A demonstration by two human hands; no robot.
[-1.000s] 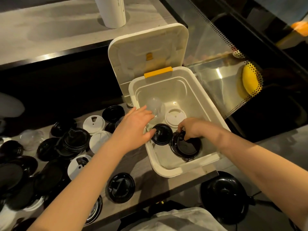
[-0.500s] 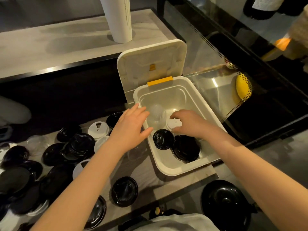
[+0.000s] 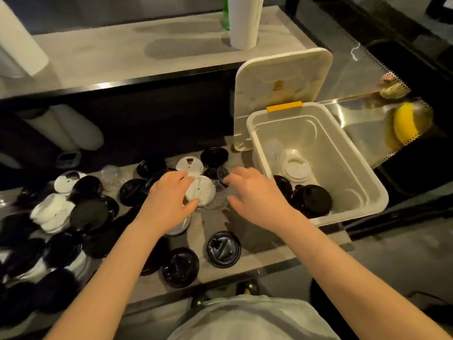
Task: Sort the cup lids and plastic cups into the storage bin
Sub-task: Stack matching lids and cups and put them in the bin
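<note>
The white storage bin (image 3: 362,182) stands at the right of the counter with its hinged cover (image 3: 282,77) up. Inside lie a white lid (image 3: 296,168), a stack of black lids (image 3: 312,201) and a clear cup (image 3: 273,148). Left of the bin, my left hand (image 3: 169,200) has fingers and thumb closed around the rim of a white cup lid (image 3: 202,191) on the counter. My right hand (image 3: 255,195) hovers just beside it with fingers spread over a clear plastic piece (image 3: 220,193). Black lids (image 3: 223,249) and white lids (image 3: 49,214) lie scattered to the left.
A raised grey shelf (image 3: 122,57) runs behind, carrying a white paper roll (image 3: 245,20). A glass case with a yellow fruit (image 3: 404,123) sits to the right of the bin. The counter's front edge (image 3: 232,273) is near my body.
Both hands have left the bin and moved left over the loose lids on the counter. The right hand let go of the black lids in the bin. The view has shifted left.
</note>
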